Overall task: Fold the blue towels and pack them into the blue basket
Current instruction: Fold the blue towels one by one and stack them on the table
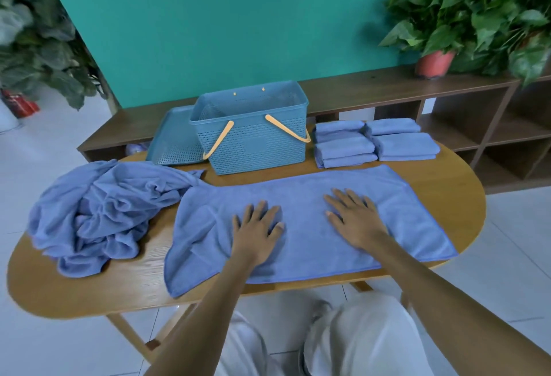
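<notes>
From my head view, both my palms lie flat on the spread towel, which stretches across the near half of the wooden table. My left hand presses near the towel's middle, its fingers straight and fanned, gripping nothing; my right hand rests just to the right of it, fingers likewise flat and spread. The towel's left end droops in a rumpled flap towards the table edge, while the right end lies smooth. To my left sits a crumpled heap of unfolded towels, touching the flat one at its far-left corner. Behind stands the blue basket, open, with tan handles hanging down, and its lid leaning at its left side. Right of the basket are folded towels in neat stacks, not yet packed. I judge that I am smoothing before a fold. The risk is the slack left flap: if I fold without flattening it, the crease will bunch and the bundle come out uneven. Tugging that end could also drag the heap along, or slide cloth off the near edge.
</notes>
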